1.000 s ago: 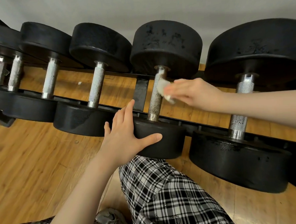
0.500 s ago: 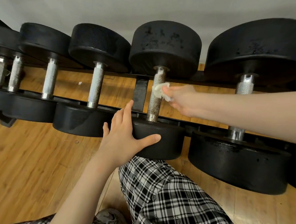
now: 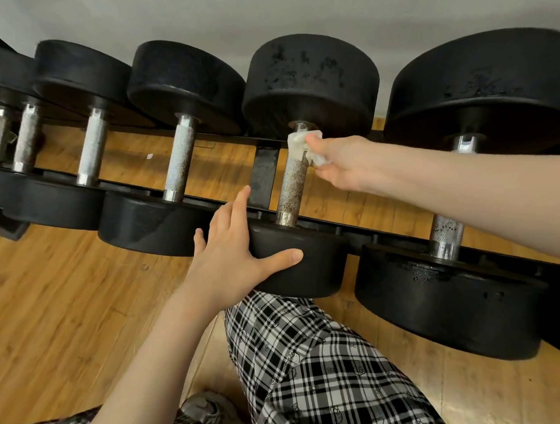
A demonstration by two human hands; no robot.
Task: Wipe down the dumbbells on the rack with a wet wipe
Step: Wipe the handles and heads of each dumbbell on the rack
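Note:
Several black dumbbells with knurled steel handles lie side by side on a low black rack [image 3: 263, 173]. My right hand [image 3: 341, 163] pinches a crumpled white wet wipe [image 3: 301, 144] against the top of the handle [image 3: 293, 188] of the middle dumbbell, just below its far head [image 3: 310, 80]. This handle looks duller and browner than its neighbours. My left hand [image 3: 232, 256] rests on the near head [image 3: 304, 265] of the same dumbbell, fingers straight along its left side and thumb stretched across its front.
A larger dumbbell [image 3: 448, 300] lies to the right, partly behind my right forearm, and smaller ones [image 3: 178, 158] to the left. The floor [image 3: 50, 305] is wooden planks. My leg in checked trousers [image 3: 313, 372] and a shoe [image 3: 208, 413] are below the rack. A grey wall stands behind.
My right hand has slid the wipe up the handle, from near its middle to the end by the far head. My left hand has stayed on the near head.

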